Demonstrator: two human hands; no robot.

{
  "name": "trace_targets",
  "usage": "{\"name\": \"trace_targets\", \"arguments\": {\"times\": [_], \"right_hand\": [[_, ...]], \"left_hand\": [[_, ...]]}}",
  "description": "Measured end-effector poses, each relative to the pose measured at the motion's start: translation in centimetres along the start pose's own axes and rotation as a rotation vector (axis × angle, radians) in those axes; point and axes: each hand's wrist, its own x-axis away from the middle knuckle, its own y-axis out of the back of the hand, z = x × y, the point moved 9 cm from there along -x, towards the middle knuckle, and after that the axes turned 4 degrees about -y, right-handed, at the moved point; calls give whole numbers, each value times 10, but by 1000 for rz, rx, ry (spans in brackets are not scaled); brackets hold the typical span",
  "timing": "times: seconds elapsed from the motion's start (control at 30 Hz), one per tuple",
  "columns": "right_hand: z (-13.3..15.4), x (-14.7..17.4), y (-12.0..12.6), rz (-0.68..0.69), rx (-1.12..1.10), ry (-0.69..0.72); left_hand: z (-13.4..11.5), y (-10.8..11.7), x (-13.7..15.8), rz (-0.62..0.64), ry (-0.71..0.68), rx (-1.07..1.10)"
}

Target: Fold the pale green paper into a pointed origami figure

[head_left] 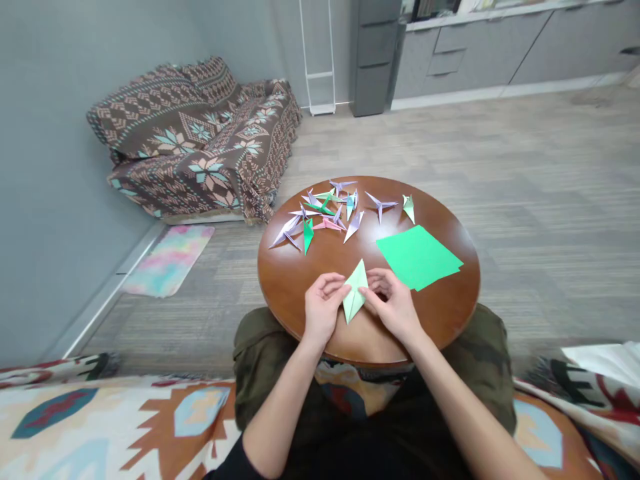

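You seem to be mid-fold, the fingers of your left hand and right hand pinching the pale paper toward the near edge of the surface, and the next crease likely calls for aligned edges.

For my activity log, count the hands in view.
2: the left hand holds the left side of the pale green folded paper, the right hand its right; no others show.

Bare L hand & bare R hand: some fingertips hidden behind pale-green folded-paper diamond. Purple, pink & green paper cranes overlap — exact no. unclear. Tall dark-grey fridge — top cut off.
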Motion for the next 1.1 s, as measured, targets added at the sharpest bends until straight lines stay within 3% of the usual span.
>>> {"name": "trace_targets", "arguments": {"times": [0.13, 0.43, 0.77, 1.1], "right_hand": [[4, -1, -8, 126, 41, 6], [11, 0, -10, 156, 66, 10], [-2, -1, -9, 117, 25, -61], [2, 2, -3, 63, -150, -78]], "left_hand": [[-2, 1, 2, 15, -14, -4], [-4, -6, 0, 105, -2, -77], [-1, -4, 1, 65, 0, -55], [12, 4, -1, 60, -19, 45]]}}
